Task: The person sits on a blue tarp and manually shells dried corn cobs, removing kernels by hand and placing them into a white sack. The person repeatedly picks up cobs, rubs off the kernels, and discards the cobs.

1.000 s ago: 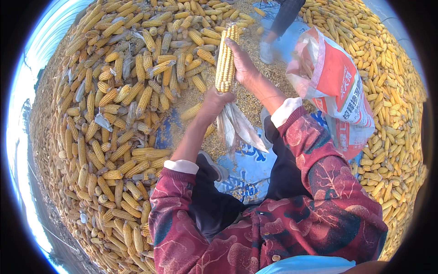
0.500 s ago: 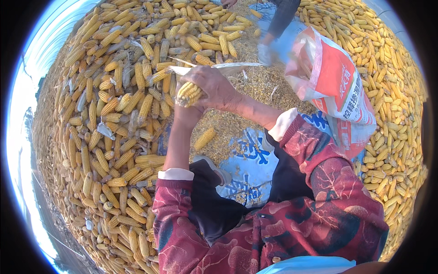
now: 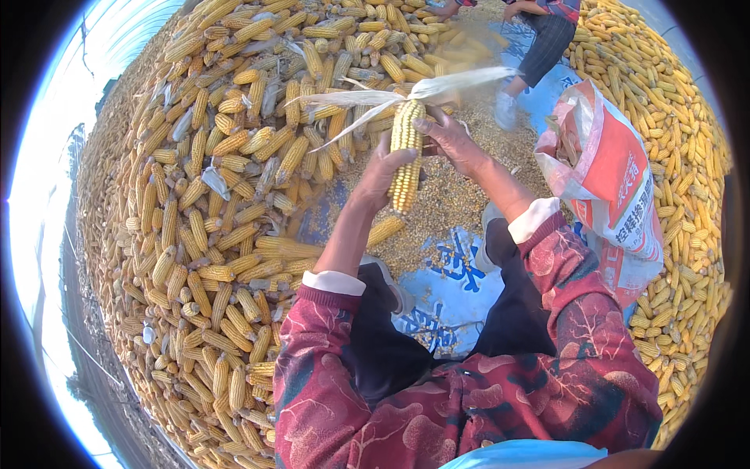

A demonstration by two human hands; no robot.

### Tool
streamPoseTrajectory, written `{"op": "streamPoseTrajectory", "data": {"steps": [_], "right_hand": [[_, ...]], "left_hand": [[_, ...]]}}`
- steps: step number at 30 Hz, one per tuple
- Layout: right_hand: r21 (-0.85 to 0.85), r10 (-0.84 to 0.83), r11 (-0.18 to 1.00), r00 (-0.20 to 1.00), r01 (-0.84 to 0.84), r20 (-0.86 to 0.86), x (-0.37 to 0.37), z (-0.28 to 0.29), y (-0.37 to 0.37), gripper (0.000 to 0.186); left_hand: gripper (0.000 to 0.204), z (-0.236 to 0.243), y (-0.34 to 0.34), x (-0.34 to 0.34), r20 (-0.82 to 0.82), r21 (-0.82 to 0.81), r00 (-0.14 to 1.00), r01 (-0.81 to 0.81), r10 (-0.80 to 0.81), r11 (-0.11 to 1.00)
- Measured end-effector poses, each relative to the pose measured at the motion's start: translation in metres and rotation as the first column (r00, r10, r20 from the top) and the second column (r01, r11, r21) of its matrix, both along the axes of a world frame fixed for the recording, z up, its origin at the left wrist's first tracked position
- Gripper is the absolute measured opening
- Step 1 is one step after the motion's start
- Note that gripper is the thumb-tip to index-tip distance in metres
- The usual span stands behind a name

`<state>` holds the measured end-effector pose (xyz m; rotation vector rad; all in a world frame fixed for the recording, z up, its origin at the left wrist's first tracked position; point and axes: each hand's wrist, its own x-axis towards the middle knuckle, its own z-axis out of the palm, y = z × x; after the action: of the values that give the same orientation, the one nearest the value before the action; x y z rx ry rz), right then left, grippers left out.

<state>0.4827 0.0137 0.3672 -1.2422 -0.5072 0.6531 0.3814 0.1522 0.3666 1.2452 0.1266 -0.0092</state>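
A yellow corn cob (image 3: 405, 156) stands nearly upright between my two hands, its pale dry husk leaves (image 3: 461, 81) spread out from the top end to both sides. My left hand (image 3: 382, 173) is closed on the cob's left side, thumb across its front. From the right, my right hand (image 3: 453, 143) grips it higher up, with the thumb near the husk end. The fingers behind the cob are mostly hidden. Below my hands another cob (image 3: 384, 230) lies on loose kernels (image 3: 445, 195).
A heap of corn cobs (image 3: 226, 203) rises on my left, and another heap (image 3: 672, 187) lies to the right. A red and white woven sack (image 3: 617, 164) with an open mouth stands at right. Blue printed sheeting (image 3: 461, 289) lies between my feet. Another person's leg (image 3: 547, 48) is ahead.
The cob has turned from pointing at me to nearly upright, and its husk leaves now show spread out. Both hands have shifted right and apart, to either side of it.
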Motion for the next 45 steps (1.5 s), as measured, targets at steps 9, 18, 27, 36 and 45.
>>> {"op": "streamPoseTrajectory", "data": {"steps": [9, 18, 27, 36, 45], "right_hand": [[0.173, -0.082, 0.969, 0.892, 0.175, -0.444, 0.029, -0.037, 0.001, 0.039], [0.286, 0.129, 0.958, 0.916, -0.016, -0.380, 0.033, -0.001, -0.023, 0.041], [0.314, -0.085, 0.912, 0.869, 0.265, -0.487, 0.031, 0.002, -0.008, 0.019], [0.323, -0.262, 0.803, 0.783, 0.501, -0.563, 0.022, 0.012, -0.004, 0.019], [0.080, -0.278, 0.946, 0.914, 0.314, -0.296, 0.045, -0.001, -0.036, 0.022]], "left_hand": [[0.092, -0.018, -0.044, -0.006, 0.220, 0.788, 0.975, -0.189, 0.018, 0.586], [0.091, -0.014, -0.020, -0.012, 0.079, 0.457, 0.959, 0.209, -0.273, 0.865], [0.066, -0.025, -0.047, -0.020, -0.012, 0.446, 1.000, 0.018, -0.014, 0.895], [0.046, -0.043, -0.100, -0.035, -0.156, -0.544, 0.977, 0.039, -0.147, 0.838], [0.041, -0.081, -0.061, -0.049, -0.405, -0.191, 0.912, -0.024, -0.056, 0.981]]}}
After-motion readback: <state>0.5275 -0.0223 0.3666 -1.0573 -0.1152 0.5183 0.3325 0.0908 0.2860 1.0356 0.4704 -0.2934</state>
